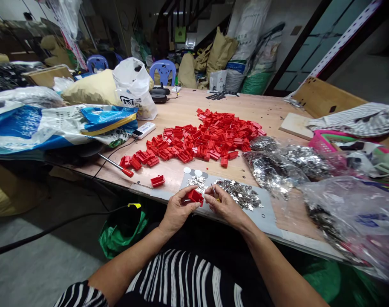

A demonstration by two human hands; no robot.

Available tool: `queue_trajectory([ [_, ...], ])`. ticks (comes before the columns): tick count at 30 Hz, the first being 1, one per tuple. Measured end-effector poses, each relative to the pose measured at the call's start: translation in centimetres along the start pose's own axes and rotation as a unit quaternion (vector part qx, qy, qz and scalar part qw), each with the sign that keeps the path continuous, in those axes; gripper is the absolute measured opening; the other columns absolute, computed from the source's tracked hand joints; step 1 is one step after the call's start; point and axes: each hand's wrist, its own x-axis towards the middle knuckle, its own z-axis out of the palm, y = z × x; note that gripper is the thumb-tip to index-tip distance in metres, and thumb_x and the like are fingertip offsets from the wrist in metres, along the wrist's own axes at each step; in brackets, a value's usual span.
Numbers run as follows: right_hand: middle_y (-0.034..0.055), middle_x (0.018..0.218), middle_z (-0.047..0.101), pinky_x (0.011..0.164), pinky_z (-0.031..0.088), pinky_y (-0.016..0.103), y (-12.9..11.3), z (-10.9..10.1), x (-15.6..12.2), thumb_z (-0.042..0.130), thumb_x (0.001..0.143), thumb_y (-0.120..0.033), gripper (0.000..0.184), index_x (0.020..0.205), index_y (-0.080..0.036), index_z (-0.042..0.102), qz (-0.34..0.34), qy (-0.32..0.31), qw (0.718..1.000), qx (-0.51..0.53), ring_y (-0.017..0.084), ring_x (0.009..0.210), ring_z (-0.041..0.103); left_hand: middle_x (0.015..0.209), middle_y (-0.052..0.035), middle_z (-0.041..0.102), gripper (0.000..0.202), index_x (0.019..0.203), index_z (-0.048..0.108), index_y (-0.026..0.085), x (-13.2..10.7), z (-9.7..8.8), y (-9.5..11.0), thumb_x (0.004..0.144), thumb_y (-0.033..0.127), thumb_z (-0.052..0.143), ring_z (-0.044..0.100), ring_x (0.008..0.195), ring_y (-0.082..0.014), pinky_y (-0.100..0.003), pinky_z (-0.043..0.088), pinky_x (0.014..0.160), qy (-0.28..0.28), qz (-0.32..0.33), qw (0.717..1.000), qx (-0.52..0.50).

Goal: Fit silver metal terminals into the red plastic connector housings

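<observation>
**Fig. Two hands at the table edge, working on a red plastic piece**

The left hand (177, 209) is closed around a red plastic piece (194, 196), thumb on top and fingers under it. It holds the piece just above the near edge of the grey sheet (267, 215). The right hand (226, 206) has its fingertips pinched together on a thin rod (214, 190), too small to identify. The rod's upper end shows above the thumb, and its lower end is hidden close beside the red piece.

A heap of small metal bits (240, 194) lies on the sheet just beyond the right hand. A large pile of red pieces (210, 136) covers the middle of the wooden table (181, 111). One loose red piece (157, 181) sits apart to the left, near a red-handled screwdriver (117, 165). Clear bags of metal parts (277, 166) lie to the right.

By the look of it, the work goes best with the red piece gripped firmly and its open side turned towards the rod. Resting both wrists near the table edge would steady the fingertips. Staying low over the sheet would let a dropped bit land among the others.
</observation>
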Motion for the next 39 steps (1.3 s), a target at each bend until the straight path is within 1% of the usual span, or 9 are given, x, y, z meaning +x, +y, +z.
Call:
queue_trajectory([
  [5,-0.0024,0.076,0.050,0.056,0.040,0.025,0.2,-0.5,-1.3,0.047,0.090,-0.046,0.026,0.100,-0.022,0.052,-0.013,0.013,0.997,-0.081,0.011,0.059,0.046,0.106,-0.0050,0.067,0.045,0.113,0.062,0.020,0.1,-0.2,-0.3,0.069,0.024,0.074,0.063,0.094,-0.0172,-0.029,0.049,0.088,-0.007,-0.006,1.000,-0.019],
  [10,0.0040,0.095,0.058,0.075,0.043,0.032,0.4,-0.2,-2.0,0.048,0.089,-0.039,0.023,0.102,-0.022,0.058,-0.049,0.053,0.978,-0.196,0.018,0.082,0.053,0.094,-0.0035,0.068,0.038,0.105,0.061,0.018,0.2,-0.5,0.1,0.069,0.022,0.074,0.064,0.087,-0.0163,-0.029,0.049,0.084,-0.015,-0.001,1.000,-0.007],
  [12,0.0024,0.090,0.058,0.074,0.042,0.031,0.5,0.3,-1.8,0.050,0.088,-0.040,0.023,0.099,-0.022,0.057,-0.044,0.054,0.981,-0.179,0.018,0.081,0.052,0.093,-0.0031,0.068,0.036,0.103,0.061,0.019,0.1,-0.4,0.3,0.070,0.022,0.073,0.064,0.086,-0.0157,-0.028,0.049,0.083,-0.028,0.000,1.000,-0.008],
  [17,-0.0042,0.071,0.047,0.055,0.038,0.024,1.2,1.2,-1.0,0.055,0.085,-0.047,0.026,0.084,-0.022,0.049,-0.007,0.015,0.999,-0.040,0.012,0.062,0.044,0.099,-0.0052,0.068,0.037,0.102,0.062,0.019,-0.3,0.0,0.3,0.069,0.024,0.076,0.064,0.092,-0.0185,-0.031,0.050,0.086,-0.076,-0.017,0.996,-0.051],
  [20,-0.0042,0.073,0.047,0.057,0.040,0.024,1.5,1.2,-0.9,0.059,0.082,-0.046,0.027,0.090,-0.021,0.052,-0.010,0.001,1.000,-0.021,0.012,0.064,0.046,0.100,-0.0057,0.068,0.038,0.102,0.061,0.019,-0.3,-0.1,0.2,0.068,0.024,0.076,0.065,0.093,-0.0189,-0.032,0.050,0.087,-0.077,-0.023,0.995,-0.053],
  [24,0.0033,0.093,0.057,0.075,0.045,0.031,1.4,0.5,-1.2,0.050,0.089,-0.040,0.029,0.111,-0.023,0.057,-0.049,0.034,0.987,-0.151,0.018,0.084,0.055,0.098,-0.0049,0.069,0.035,0.106,0.062,0.020,0.2,-1.0,0.1,0.072,0.022,0.071,0.065,0.089,-0.0178,-0.031,0.050,0.086,-0.049,0.016,0.996,0.066],
  [29,0.0058,0.092,0.064,0.080,0.045,0.034,1.2,0.6,-1.9,0.046,0.090,-0.029,0.027,0.110,-0.025,0.064,-0.075,0.047,0.953,-0.291,0.021,0.087,0.060,0.104,-0.0037,0.068,0.034,0.106,0.065,0.024,1.2,-2.2,-0.1,0.072,0.017,0.069,0.063,0.096,-0.0195,-0.033,0.048,0.090,-0.045,0.107,0.955,0.273],
  [34,0.0030,0.091,0.070,0.076,0.046,0.031,1.2,1.1,-2.1,0.050,0.088,-0.025,0.018,0.100,-0.025,0.064,-0.070,0.044,0.944,-0.319,0.020,0.082,0.064,0.098,-0.0045,0.068,0.036,0.108,0.064,0.022,2.0,-2.5,-0.3,0.072,0.013,0.067,0.063,0.091,-0.0193,-0.031,0.049,0.084,-0.097,0.141,0.923,0.345],
  [39,0.0034,0.092,0.070,0.077,0.047,0.031,1.2,0.8,-1.8,0.050,0.088,-0.025,0.019,0.097,-0.024,0.066,-0.076,0.038,0.943,-0.322,0.019,0.083,0.065,0.098,-0.0034,0.070,0.039,0.109,0.065,0.023,2.5,-2.5,-0.1,0.071,0.012,0.067,0.065,0.089,-0.0192,-0.030,0.049,0.082,-0.123,0.133,0.914,0.364],
])
